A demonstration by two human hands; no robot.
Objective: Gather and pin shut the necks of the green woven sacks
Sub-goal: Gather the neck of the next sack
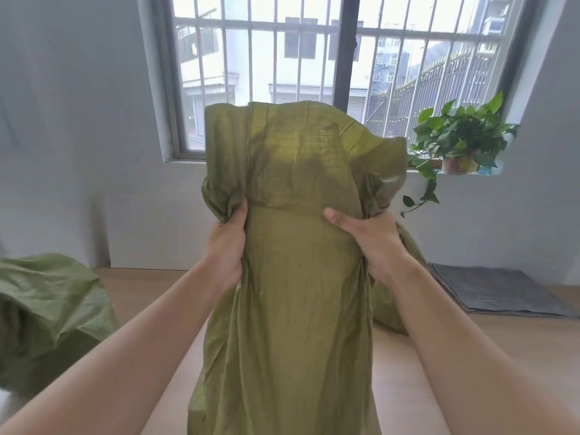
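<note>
A green woven sack (292,293) hangs upright in front of me, held up at chest height. My left hand (227,246) grips bunched cloth on its left side, and my right hand (373,243) grips bunched cloth on its right side. Above both hands the sack's neck stands loose and spread wide, lit through by the window. The sack's lower end runs out of the bottom of the frame. No pin shows in either hand.
Another green sack (47,315) lies crumpled at the left. More green cloth (408,246) shows behind my right wrist. A grey folded stack (496,290) lies on the wooden surface at the right. A potted plant (461,142) stands on the sill of a barred window (314,58).
</note>
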